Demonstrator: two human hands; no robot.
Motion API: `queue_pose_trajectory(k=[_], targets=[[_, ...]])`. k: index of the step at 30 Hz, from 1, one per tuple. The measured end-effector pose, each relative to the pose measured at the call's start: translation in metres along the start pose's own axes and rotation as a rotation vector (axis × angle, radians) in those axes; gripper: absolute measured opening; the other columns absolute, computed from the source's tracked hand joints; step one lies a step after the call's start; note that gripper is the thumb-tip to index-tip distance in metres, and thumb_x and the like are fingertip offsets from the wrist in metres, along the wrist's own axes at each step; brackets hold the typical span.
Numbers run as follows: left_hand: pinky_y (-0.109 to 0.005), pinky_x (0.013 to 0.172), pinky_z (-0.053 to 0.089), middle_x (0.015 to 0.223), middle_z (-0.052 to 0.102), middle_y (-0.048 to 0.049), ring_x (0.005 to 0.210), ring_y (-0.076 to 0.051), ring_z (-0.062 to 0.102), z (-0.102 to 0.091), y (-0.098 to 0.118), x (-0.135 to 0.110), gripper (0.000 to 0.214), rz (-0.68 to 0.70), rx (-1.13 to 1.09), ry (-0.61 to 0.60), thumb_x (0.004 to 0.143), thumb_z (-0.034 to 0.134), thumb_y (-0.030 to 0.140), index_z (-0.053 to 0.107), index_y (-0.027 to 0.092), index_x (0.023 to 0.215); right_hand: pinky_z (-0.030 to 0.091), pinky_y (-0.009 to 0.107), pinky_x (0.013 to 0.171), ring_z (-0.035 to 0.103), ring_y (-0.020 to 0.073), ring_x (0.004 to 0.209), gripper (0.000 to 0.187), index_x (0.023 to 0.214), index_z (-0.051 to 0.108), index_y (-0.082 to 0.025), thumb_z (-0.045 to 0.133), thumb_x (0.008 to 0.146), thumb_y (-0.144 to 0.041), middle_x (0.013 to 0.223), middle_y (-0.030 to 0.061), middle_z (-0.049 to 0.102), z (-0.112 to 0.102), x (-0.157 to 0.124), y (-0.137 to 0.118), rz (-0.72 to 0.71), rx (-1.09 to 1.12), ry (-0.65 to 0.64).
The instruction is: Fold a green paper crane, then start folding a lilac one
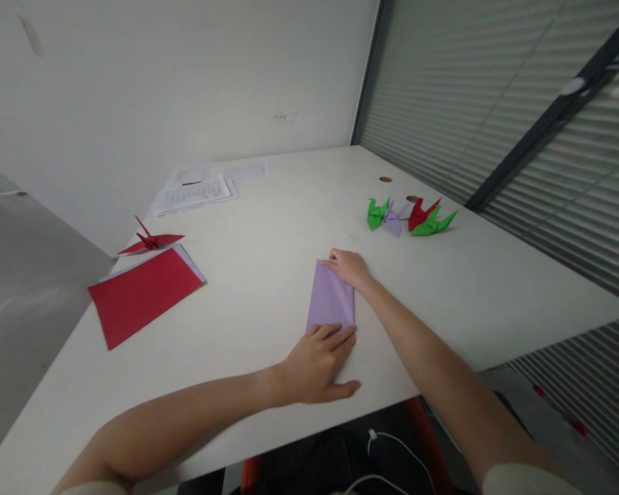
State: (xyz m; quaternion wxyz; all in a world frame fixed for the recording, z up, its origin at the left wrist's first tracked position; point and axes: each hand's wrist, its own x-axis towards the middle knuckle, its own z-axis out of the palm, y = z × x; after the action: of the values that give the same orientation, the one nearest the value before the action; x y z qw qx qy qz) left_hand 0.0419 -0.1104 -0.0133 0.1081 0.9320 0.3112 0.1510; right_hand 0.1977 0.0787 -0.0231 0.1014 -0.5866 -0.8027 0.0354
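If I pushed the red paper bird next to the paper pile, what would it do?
The red paper bird would probably slide easily, since it looks like light, folded paper. It probably wouldn't roll, because its wings spread wide on both sides. Those wings look thin, so a hard push might bend them.

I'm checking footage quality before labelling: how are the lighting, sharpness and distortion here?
Head view: soft, rather dim light, no harsh glare on the purple paper; head view: left hand and right hand fairly clear, but print on the white sheets too soft to read; head view: apparent wide-angle stretching toward the edges, as in the blinds.
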Motion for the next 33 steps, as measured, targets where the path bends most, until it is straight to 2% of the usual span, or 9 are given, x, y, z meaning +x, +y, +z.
queue_pose_trajectory(k=[7,33], targets=[[-0.045,0.096,0.038,0.145,0.043,-0.0139,0.124,-0.033,0.043,-0.0013,0.0019,0.0005,0.072,-0.014,0.026,-0.055,0.084,0.048,0.056,0.040,0.010,0.139,0.039,0.028,0.068,0.065,0.0212,0.083,0.032,0.090,0.066,-0.022,0.051,0.089,-0.051,0.090,0.0065,0.073,-0.0020,0.0020,0.0000,0.039,0.030,-0.025],[-0.048,0.096,0.036,0.146,0.041,-0.0145,0.125,-0.034,0.041,0.0003,0.0003,-0.0005,0.072,-0.006,0.020,-0.057,0.086,0.044,0.057,0.038,0.010,0.140,0.039,0.029,0.070,0.066,0.0214,0.083,0.034,0.090,0.065,-0.021,0.051,0.089,-0.052,0.090,0.0066,0.073,0.0003,0.0015,-0.0014,0.052,0.021,-0.009]])
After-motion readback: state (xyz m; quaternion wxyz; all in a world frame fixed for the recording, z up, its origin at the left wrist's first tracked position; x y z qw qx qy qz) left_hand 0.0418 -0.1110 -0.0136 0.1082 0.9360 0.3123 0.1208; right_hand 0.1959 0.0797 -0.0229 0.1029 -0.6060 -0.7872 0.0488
